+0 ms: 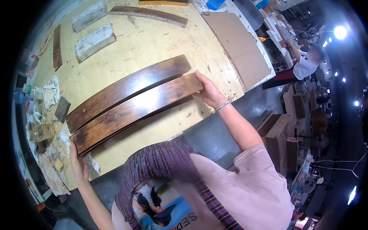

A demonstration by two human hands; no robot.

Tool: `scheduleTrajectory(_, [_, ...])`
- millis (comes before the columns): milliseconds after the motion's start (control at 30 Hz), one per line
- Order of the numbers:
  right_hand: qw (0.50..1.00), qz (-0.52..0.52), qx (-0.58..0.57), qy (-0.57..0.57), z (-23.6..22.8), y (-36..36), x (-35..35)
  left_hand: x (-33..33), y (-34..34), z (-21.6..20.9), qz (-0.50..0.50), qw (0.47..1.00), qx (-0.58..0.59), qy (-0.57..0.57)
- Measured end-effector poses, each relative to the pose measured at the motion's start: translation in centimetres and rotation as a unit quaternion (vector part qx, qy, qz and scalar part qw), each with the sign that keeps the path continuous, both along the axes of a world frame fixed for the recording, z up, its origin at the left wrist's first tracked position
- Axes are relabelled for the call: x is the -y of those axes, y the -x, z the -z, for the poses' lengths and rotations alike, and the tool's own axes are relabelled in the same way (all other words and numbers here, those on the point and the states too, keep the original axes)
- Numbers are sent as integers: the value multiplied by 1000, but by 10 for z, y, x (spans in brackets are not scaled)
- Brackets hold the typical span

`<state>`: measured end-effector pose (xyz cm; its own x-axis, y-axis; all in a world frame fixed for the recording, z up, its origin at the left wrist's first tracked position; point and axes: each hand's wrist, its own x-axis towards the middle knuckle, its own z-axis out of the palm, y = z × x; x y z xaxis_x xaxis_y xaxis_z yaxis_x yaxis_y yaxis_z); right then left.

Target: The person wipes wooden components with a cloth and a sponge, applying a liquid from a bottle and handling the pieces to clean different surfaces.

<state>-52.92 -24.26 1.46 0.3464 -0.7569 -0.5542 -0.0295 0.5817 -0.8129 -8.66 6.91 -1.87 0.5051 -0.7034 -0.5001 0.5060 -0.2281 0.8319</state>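
Note:
A glossy dark-brown wooden board [134,111] is held between my two hands, slightly tilted over the table. My right hand [209,92] grips its right end, thumb on top. At the left end, my left hand [78,163] is closed on the board, its fingers partly hidden; white cloth shows beside it. Just beyond lies a second varnished wooden board [130,92], nearly parallel to the first. Under the held board a dark edge shows; whether it belongs to another board I cannot tell.
Two whitish blocks [95,41], a narrow wooden strip [57,48] and a longer wooden piece [149,16] lie farther off. Bottles, a jar [41,132], rags and a grey block [62,109] crowd the left side. Cardboard [239,50] covers the right. Another person [306,65] works at the far right.

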Motion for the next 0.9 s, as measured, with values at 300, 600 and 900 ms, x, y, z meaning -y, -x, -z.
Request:
scheduleTrajectory(300, [999, 2, 38, -30, 15, 3, -4, 9, -2, 10, -105, 980, -160, 59])
scheduleTrajectory(600, [998, -42, 32, 23, 5, -3, 0, 15, 12, -10, 23, 999, 39, 8])
scheduleTrajectory(900, [989, -69, 2, 129, -18, -15, 2, 10, 15, -25, -57, 998, 6, 3])
